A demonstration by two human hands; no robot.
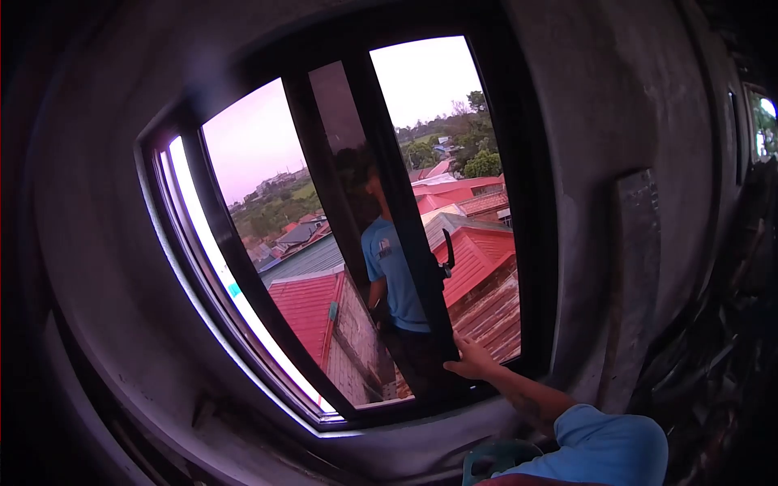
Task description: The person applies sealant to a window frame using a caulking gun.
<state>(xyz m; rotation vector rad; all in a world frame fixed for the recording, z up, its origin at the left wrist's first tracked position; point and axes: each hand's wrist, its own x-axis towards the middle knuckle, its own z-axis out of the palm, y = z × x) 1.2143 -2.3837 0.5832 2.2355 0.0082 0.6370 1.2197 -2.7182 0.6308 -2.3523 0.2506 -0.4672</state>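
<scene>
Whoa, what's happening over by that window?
A right hand below a blue sleeve is at the lower end of the window's dark upright bar, fingers open, seemingly touching it. The black handle is above the hand, not held. The left hand isn't in view. A figure in blue shows at the glass, perhaps a reflection.

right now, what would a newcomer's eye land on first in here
Likely the bright window mid-picture, with red roofs beyond it. Next comes a blue-shirted figure showing in its dark middle strip, then the right hand at the window, below the black handle.
</scene>
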